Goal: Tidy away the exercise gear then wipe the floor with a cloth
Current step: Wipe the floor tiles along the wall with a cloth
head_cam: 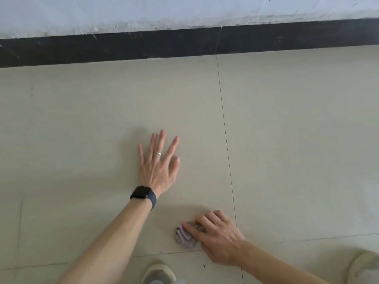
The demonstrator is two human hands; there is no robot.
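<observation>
Left hand (pixel 159 169) lies flat on the tiled floor (pixel 287 140), fingers spread apart, a black watch (pixel 141 193) on its wrist; just right, farther from the wall edge, a crumpled grey cloth (pixel 185 237) sits on the floor; right hand (pixel 219 240) curls its fingers over it.

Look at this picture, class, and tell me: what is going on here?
A person is bent low over a beige tiled floor beside a wall with a black skirting strip. Their left hand, with a dark smartwatch on the wrist, rests flat on a tile with fingers spread. Their right hand holds a small bunched grey cloth against the floor, close to a tile joint. The toes of two light shoes show at the bottom edge. No exercise gear is in view.
</observation>
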